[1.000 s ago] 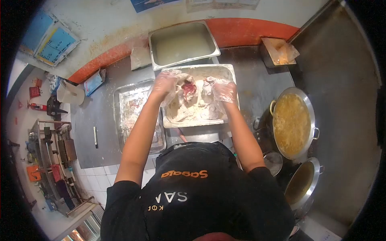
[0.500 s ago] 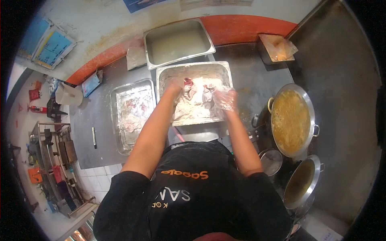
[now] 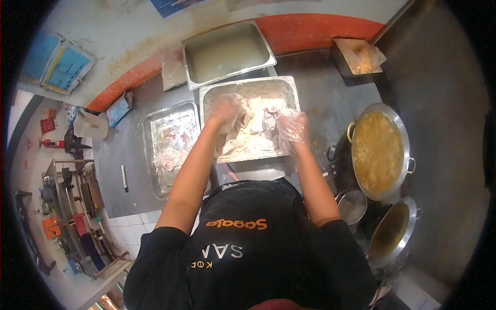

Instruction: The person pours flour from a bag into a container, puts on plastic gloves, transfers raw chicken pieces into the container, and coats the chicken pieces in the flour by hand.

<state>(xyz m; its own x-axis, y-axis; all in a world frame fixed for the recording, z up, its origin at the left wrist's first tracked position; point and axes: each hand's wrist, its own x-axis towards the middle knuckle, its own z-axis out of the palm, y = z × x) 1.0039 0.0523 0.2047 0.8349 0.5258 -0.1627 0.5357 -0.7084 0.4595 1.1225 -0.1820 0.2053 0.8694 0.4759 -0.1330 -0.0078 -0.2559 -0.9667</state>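
Note:
Both my hands wear clear plastic gloves and work inside a deep metal pan (image 3: 249, 158) of white flour (image 3: 256, 138). At the pan's left side, my left hand (image 3: 227, 107) is closed on a floured piece of raw meat (image 3: 244, 119), which its fingers partly cover. My right hand (image 3: 292, 127), at the right side, is closed round another floured meat piece (image 3: 269, 121); the glove hides part of its grip. More flour-coated pieces seem to lie in the pan, hard to tell from the flour.
A flour-dusted tray (image 3: 150, 155) with pieces stands left, and a pan of cloudy liquid (image 3: 227, 54) behind. On the right are a large pan of yellowish oil (image 3: 380, 152), a second oil pan (image 3: 390, 232) and a strainer (image 3: 353, 206). A marker (image 3: 124, 178) lies far left.
My left hand has moved onto the meat piece, and the red patch beside it is now covered. My right hand stays at the right side, slightly turned. The view has shifted a little.

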